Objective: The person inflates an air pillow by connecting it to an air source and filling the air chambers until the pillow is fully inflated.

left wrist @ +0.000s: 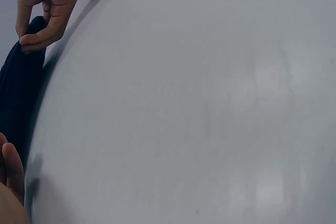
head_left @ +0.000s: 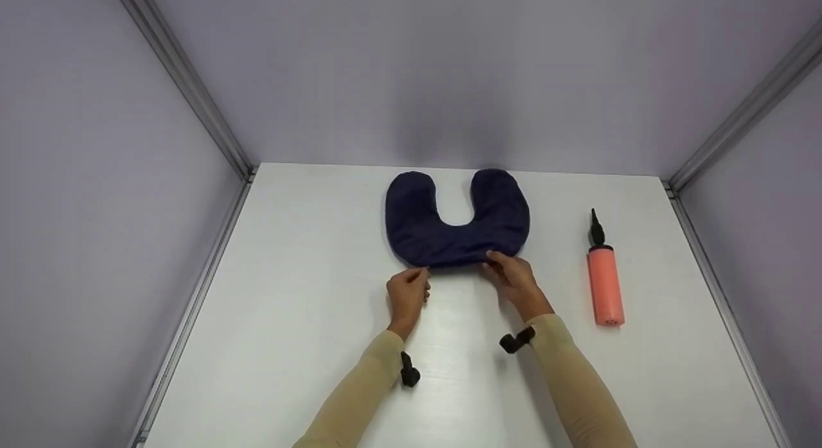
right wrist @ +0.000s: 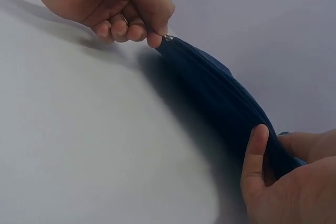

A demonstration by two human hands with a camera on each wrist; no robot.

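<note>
The flat navy pillow (head_left: 457, 222) lies mid-surface (head_left: 289, 319), its near edge pinned by the right hand (head_left: 512, 278) in a thumb-and-finger grip so the left hand (head_left: 406, 292) can pinch the zip pull (right wrist: 167, 38).

Dark blue neck pillow (head_left: 457, 224), all one colour, no pattern, with a tiny silver zip pull (right wrist: 167, 38). Pink pump (head_left: 605, 286) with a black tip, lying on a plain white table (head_left: 289, 275). Pale purple-grey walls (head_left: 411, 76), tan sleeves (head_left: 581, 384) and small black wrist cameras (head_left: 408, 371).
</note>
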